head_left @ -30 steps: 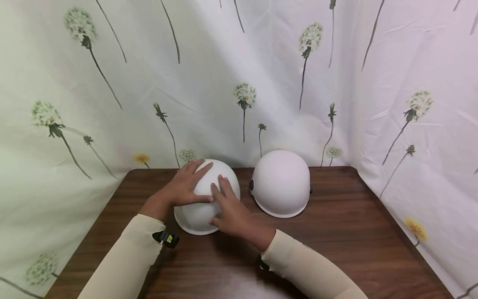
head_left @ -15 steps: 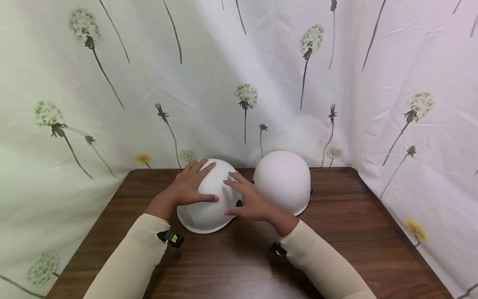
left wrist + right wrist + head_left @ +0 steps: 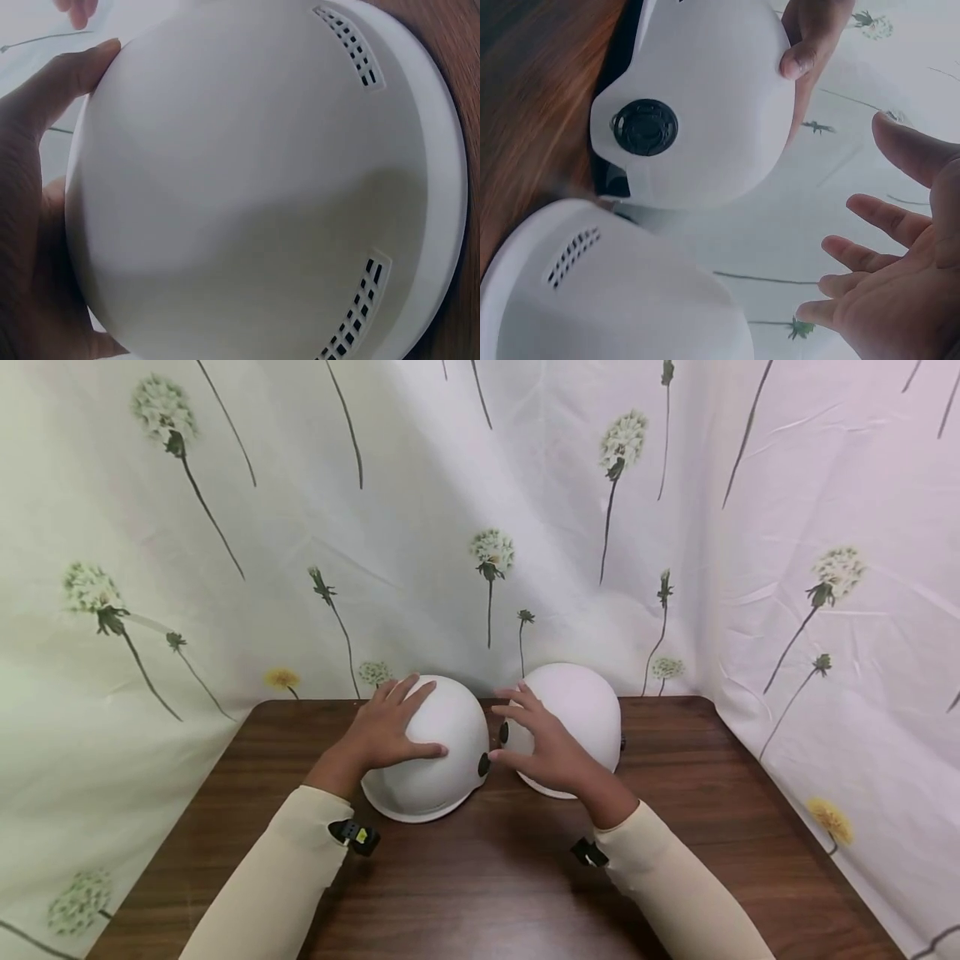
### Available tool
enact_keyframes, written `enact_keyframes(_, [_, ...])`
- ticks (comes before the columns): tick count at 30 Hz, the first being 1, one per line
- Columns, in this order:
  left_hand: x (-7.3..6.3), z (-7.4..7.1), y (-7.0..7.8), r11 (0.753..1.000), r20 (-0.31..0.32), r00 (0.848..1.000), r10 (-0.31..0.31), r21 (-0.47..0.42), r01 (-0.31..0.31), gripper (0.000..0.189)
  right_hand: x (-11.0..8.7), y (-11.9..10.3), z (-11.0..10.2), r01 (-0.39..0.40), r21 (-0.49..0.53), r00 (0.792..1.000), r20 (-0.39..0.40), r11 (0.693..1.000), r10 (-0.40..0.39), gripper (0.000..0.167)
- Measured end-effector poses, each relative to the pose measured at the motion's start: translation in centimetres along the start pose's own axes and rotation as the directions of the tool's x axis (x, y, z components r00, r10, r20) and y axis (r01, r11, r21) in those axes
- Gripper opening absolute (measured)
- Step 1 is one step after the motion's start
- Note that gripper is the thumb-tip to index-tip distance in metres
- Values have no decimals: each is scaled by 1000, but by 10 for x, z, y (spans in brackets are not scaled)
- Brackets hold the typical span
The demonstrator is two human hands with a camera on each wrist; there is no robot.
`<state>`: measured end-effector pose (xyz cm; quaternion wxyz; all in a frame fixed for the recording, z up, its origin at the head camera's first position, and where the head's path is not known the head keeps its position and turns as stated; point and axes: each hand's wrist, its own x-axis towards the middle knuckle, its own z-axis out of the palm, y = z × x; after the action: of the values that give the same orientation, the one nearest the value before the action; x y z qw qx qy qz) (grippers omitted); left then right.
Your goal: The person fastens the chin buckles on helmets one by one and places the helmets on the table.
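Two white helmets sit dome up on the table. My left hand (image 3: 386, 731) rests on the left helmet (image 3: 442, 781), its fingers spread over the dome and its thumb toward the right. Seen from the left wrist, this helmet's shell (image 3: 247, 150) has two slotted vents and a pale brim; the left thumb (image 3: 82, 67) lies against the dome. A black round disc (image 3: 645, 127) shows on its side. My right hand (image 3: 551, 752) holds nothing, fingers apart; in the head view it overlaps the right helmet (image 3: 585, 710). The right wrist view shows space between that hand and both domes.
The dark wooden table (image 3: 465, 893) has its back edge close behind the helmets. A white cloth (image 3: 420, 527) printed with dandelions hangs behind and at both sides. Small black devices (image 3: 588, 852) are strapped at both wrists.
My right hand has left the left helmet and moved right, in front of the other helmet. The left helmet has shifted slightly right and turned, with my left hand on it; its side disc now shows.
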<state>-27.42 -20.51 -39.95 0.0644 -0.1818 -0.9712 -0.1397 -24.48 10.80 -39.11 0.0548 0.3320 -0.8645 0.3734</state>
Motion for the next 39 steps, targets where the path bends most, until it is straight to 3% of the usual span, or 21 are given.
enact_keyframes(17, [13, 8, 20, 988, -38, 989, -145, 49, 147, 114, -12, 19, -18, -26, -41, 994, -105, 999, 22, 62])
enact_keyframes(24, [19, 15, 18, 986, -55, 986, -160, 39, 163, 114, -14, 21, -21, -51, -59, 993, -107, 997, 45, 65])
enact_keyframes(34, [22, 18, 20, 984, -56, 983, -174, 31, 176, 115, -15, 25, -26, -129, -205, 983, -158, 970, 98, 70])
enact_keyframes(39, [24, 18, 20, 984, -62, 983, -173, 31, 175, 114, -16, 27, -28, -139, -200, 980, -169, 970, 106, 70])
